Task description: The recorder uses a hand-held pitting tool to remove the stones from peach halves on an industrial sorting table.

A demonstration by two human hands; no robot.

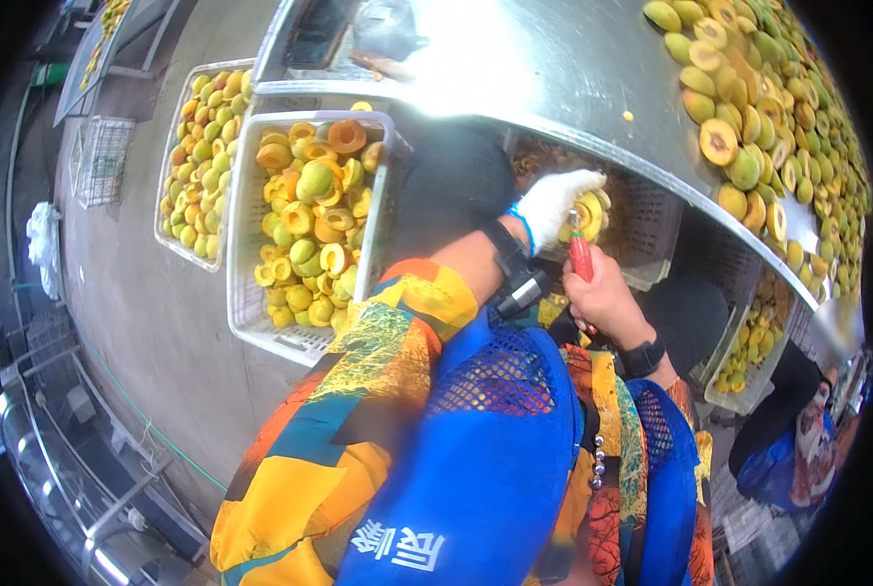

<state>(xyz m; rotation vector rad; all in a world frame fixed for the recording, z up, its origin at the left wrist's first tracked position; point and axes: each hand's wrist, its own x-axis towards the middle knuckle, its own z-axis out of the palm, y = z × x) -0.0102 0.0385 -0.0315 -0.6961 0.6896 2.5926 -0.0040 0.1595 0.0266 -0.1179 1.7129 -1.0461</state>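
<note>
My left hand (557, 205), in a white glove with a blue cuff edge, holds a halved yellow-green fruit (590, 217) with its cut face showing. In my bare right hand (603, 297) is the red handle of a small metal-tipped hand tool (579, 253); its tip meets the cut face of the fruit. Both hands are close together above a crate (645, 234) below the edge of the metal table. What lies deeper in that crate is partly hidden by the glove.
A metal table (590, 95) carries a large heap of halved fruit (766, 124) at the right. Left of me stand a white crate of fruit halves (235, 293) and another fruit crate (160, 212). A further fruit crate (755, 388) and a seated person (781, 447) are at the right.
</note>
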